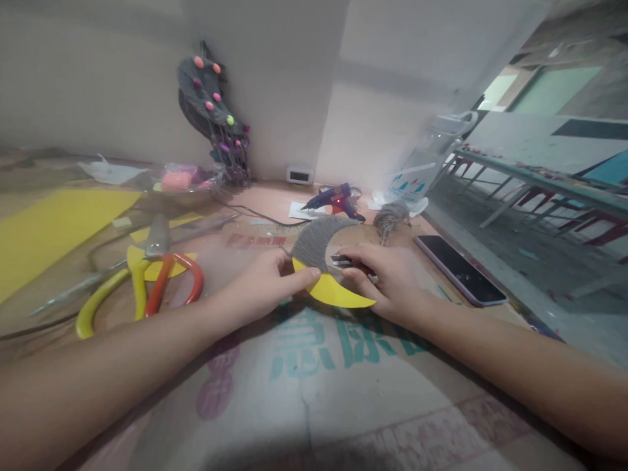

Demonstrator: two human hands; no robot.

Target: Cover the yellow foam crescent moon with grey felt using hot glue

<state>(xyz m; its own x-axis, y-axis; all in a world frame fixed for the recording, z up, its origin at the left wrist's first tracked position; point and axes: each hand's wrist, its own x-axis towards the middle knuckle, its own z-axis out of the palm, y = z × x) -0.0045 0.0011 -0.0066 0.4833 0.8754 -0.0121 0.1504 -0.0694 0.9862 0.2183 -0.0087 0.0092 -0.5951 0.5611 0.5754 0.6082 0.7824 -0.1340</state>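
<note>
A yellow card crescent [338,293] is held up over the cardboard. Grey yarn [318,242] is wound in close turns around its upper part, while the lower tip stays bare yellow. My left hand [275,278] pinches the crescent at its left edge, the thumb lying on the front where yarn meets card. On the inner curve side, my right hand [380,275] has its fingers curled around a small dark thing with a pale streak [341,260], too blurred to name. The lower tip of the crescent reaches the right palm.
Scissors [147,288] and yellow card [53,229] lie at left. Behind are a glue gun [336,199] with a red light, a grey yarn bundle [390,219], a small digital clock [299,175] and a plastic jug [426,157]. A phone [461,269] lies right; a decorated grey crescent [206,91] stands against the wall.
</note>
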